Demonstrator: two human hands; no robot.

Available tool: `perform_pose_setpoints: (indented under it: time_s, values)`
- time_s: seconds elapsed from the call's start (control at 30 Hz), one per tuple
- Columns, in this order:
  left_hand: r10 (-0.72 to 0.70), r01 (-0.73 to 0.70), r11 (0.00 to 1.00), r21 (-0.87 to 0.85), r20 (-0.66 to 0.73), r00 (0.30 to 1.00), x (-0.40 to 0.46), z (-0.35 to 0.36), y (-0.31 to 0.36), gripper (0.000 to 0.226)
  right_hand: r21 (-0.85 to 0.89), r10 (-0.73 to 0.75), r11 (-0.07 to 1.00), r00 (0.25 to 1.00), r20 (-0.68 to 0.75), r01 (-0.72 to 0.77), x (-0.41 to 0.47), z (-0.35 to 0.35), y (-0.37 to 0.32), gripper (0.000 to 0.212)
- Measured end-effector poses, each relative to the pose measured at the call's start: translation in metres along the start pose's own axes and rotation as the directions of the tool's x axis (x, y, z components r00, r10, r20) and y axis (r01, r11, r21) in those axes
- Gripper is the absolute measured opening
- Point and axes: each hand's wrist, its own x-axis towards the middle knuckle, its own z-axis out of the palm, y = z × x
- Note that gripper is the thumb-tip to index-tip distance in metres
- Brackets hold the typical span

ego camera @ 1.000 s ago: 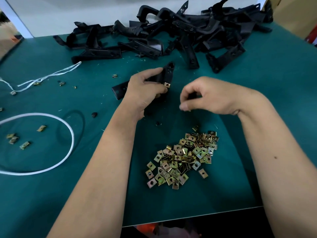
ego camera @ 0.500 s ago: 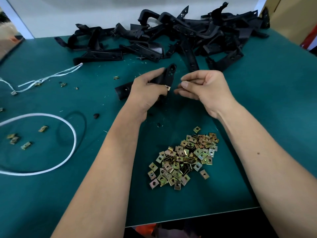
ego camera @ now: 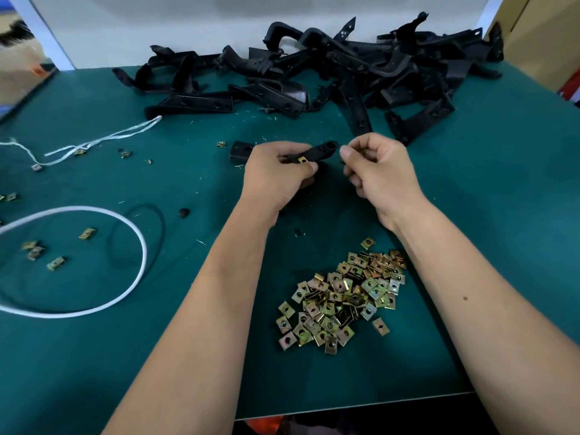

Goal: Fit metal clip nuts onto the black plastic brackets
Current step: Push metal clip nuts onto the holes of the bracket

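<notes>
I see the bracket (ego camera: pixel 317 150) lying roughly level, long axis left to right, right end free, one clip nut (ego camera: pixel 303 159) on its near edge. My left hand (ego camera: pixel 276 177) grasps it mid-tabletop; my right hand (ego camera: pixel 381 174) sits curled beside that end, contents hidden. Loose nuts (ego camera: pixel 342 296) lie toward the near edge.

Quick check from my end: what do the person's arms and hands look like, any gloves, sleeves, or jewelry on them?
Both forearms are bare all the way to the frame's edge, no sleeves showing. The left hand and right hand wear no gloves, and no rings, watch or wristband show. Fingernails are short and unpainted. A small dark mole marks the right forearm.
</notes>
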Motion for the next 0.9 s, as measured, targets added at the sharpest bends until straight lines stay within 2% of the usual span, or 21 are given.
perform_pose_setpoints:
  time_s: [0.2,0.37,0.63,0.9]
  values:
    - [0.034,-0.034,0.996,0.083,0.011,0.999,0.005,0.002,-0.008,0.035,0.131,0.079,0.988,0.997,0.019,-0.081,-0.002,0.0,-0.002,0.009]
    - [0.047,-0.047,0.997,0.056,-0.005,0.999,0.004,0.009,-0.01,0.035,0.296,0.193,0.938,0.981,-0.014,-0.18,0.001,0.0,-0.006,0.018]
    - [0.04,-0.04,0.999,0.002,0.019,0.999,0.001,0.012,-0.009,0.033,0.325,0.236,0.92,0.972,-0.012,-0.219,0.0,0.001,-0.008,0.008]
    - [0.039,-0.038,0.999,-0.021,0.025,0.999,-0.003,0.015,-0.009,0.032,0.309,0.246,0.922,0.969,0.0,-0.234,-0.001,0.001,-0.01,0.009]
